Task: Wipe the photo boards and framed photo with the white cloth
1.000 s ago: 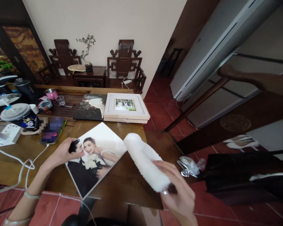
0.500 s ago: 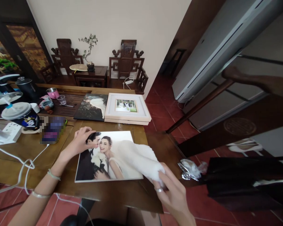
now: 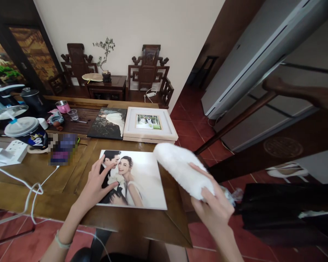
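Two hands are working at the wooden table (image 3: 142, 225) in front of you. Your left hand (image 3: 98, 183) is lying flat, fingers spread wide, pressing on the lower left part of the large wedding print (image 3: 142, 182), which is resting face up near the table's front edge. Your right hand (image 3: 213, 207) is gripping one end of a fluffy white duster (image 3: 180, 167), its fingers wrapped around it; the duster is angling up and left, hovering over the print's right edge, and whether it is touching the print you cannot tell. Behind the print, a white framed photo (image 3: 150, 125) is lying flat, just beside a dark canvas print (image 3: 109, 123). As for containers, at the far left a lidded drink cup (image 3: 27, 133) is standing with a blue straw in its lid; its contents are hidden. Farther back, a pink pot (image 3: 62, 106) and a small clear cup (image 3: 74, 114) are standing near each other, the clear cup looking empty. A white cable (image 3: 30, 185) is trailing across the left of the table.
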The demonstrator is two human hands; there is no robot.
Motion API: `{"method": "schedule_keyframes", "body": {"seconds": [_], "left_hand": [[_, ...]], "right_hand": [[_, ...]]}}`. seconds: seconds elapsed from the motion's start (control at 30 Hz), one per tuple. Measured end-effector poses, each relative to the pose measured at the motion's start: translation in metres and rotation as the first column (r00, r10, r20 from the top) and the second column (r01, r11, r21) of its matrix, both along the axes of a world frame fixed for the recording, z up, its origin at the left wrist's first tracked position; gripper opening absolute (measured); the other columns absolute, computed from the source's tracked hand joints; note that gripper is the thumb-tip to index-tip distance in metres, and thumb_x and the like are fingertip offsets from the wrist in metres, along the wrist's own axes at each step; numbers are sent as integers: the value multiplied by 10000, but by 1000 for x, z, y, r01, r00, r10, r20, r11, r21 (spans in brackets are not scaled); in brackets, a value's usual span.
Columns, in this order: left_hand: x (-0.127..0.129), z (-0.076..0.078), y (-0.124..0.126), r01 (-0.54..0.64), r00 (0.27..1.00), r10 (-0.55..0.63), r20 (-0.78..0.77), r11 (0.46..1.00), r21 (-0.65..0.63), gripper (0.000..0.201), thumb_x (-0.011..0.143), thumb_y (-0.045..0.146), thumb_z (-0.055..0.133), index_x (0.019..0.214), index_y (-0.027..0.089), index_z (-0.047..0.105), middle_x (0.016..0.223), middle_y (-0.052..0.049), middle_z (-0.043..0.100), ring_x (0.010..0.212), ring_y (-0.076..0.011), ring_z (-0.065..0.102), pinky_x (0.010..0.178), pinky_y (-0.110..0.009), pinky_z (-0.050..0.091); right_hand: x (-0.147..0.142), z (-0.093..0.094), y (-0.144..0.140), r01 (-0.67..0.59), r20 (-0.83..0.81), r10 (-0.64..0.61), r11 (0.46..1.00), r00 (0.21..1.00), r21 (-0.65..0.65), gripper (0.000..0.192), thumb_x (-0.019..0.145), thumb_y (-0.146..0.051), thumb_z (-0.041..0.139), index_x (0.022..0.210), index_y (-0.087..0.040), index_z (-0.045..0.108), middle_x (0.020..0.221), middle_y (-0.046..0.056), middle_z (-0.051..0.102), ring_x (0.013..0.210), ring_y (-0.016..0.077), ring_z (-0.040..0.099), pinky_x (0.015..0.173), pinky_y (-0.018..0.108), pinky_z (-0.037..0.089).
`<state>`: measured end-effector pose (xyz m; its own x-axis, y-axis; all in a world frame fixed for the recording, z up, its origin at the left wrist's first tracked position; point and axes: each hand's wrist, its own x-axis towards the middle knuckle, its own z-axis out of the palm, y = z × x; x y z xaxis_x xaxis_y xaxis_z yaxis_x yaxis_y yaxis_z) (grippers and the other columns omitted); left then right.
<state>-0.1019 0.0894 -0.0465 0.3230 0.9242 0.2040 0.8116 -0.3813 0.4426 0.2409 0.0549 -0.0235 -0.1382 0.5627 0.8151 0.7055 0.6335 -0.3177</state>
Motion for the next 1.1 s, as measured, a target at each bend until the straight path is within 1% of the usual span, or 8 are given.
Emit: {"method": "schedule_keyframes", "body": {"seconds": [0.07,0.13,0.2,0.3,0.5,0.6,0.83,1.1], "left_hand": [[0,-3,3,13,1000,-13,10,1000,-1,535,880,437,580,1379,350,411,1543,-91,198,1405,-341,210,1089,-531,274],[-1,-4,7,37,999,-36,24,999,-10,522,871,431,597,1360,346,436,1538,-84,229,1406,-330,230,1090,-518,276],[-1,-5,11,55,998,-54,40,998,-19,518,860,428,614,1346,347,452,1533,-77,256,1402,-325,255,1084,-509,290],[0,-4,14,57,996,-56,63,998,-15,518,840,432,638,1325,345,478,1508,-71,315,1383,-321,302,1076,-505,313],[0,-7,15,1,988,-10,155,998,58,468,812,460,662,1234,286,559,1442,-84,404,1327,-283,394,1085,-458,351],[-1,-10,15,5,988,-13,154,999,51,460,823,476,643,1231,277,566,1446,-77,410,1332,-270,395,1096,-443,346],[-9,-18,17,93,993,-95,76,995,32,647,845,532,577,1409,263,408,1518,-85,331,1410,-277,276,1141,-469,261],[-10,-22,21,28,988,-36,150,998,52,666,807,598,561,1339,202,506,1465,-110,413,1357,-277,379,1135,-430,285]], "right_hand": [[-1,2,12,-15,24,14,999,1000,29,273,772,33,499,854,-204,609,1369,106,526,1242,307,516,960,542,493],[-7,-2,19,-82,143,83,997,986,-13,312,781,54,467,857,-198,634,1402,105,500,1310,315,442,989,557,470],[-16,-14,21,-132,272,152,987,950,-90,349,805,56,433,890,-198,657,1397,117,510,1345,302,395,990,545,473],[-28,-37,18,-126,353,177,979,919,-162,332,839,20,427,870,-203,671,1350,125,559,1346,272,399,969,517,497],[-34,-58,12,-103,293,166,970,941,-219,423,708,80,371,845,-185,671,1402,123,506,1381,263,337,1003,538,453],[-34,-61,12,-108,254,165,968,953,-225,474,641,93,356,867,-174,676,1394,136,513,1381,268,336,1021,551,426],[-34,-63,10,-117,191,170,959,967,-260,575,598,85,361,995,-171,687,1386,124,523,1371,261,357,1063,530,387],[-35,-62,8,-83,173,137,954,975,-287,656,560,77,364,1054,-198,697,1369,78,546,1352,247,392,1088,497,364]]}}
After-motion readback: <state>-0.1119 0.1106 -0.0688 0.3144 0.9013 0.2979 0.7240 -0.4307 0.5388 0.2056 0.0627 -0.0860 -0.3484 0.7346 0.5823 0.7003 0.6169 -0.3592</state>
